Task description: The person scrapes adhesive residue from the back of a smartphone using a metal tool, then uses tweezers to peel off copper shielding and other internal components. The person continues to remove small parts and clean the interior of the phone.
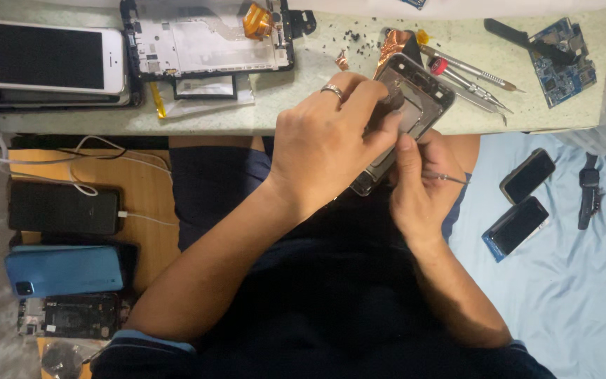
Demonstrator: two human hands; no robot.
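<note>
Two hands work at the table edge: left hand [331, 137] curls around a thin, stiff phone frame [415, 105], best held by its sides; right hand [421, 184] pinches tweezers [449, 178]

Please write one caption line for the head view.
Left hand steadies an opened phone frame while right hand holds tweezers.

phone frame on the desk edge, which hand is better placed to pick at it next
Probably the right hand: it holds a thin metal tool beside the phone frame. The left hand lies over the frame, gripping it steady.
</note>
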